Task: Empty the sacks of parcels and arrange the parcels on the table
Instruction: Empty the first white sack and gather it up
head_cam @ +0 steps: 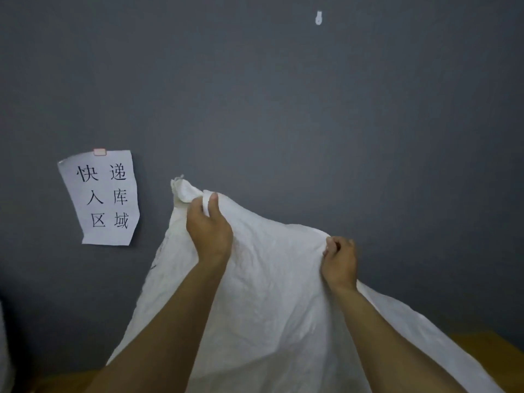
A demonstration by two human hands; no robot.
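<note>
Fingers of the left hand curl tight round a bunched corner of the sack. The right hand, lower, pinches its top edge in curled fingers. The sack hangs raised before the wall, its lower part draping toward the worktop. A sign is taped to the wall, left of it.

A: Entry one, sacks?
B: One white sack.
A: Grips?
B: Two: left grip, right grip.
A: Wall items?
B: One paper sign, bearing six characters. One piece of pink tape. One white hook.
A: Tabletops?
B: One yellow-brown tabletop.
A: Total kinds listed?
B: Six.
</note>
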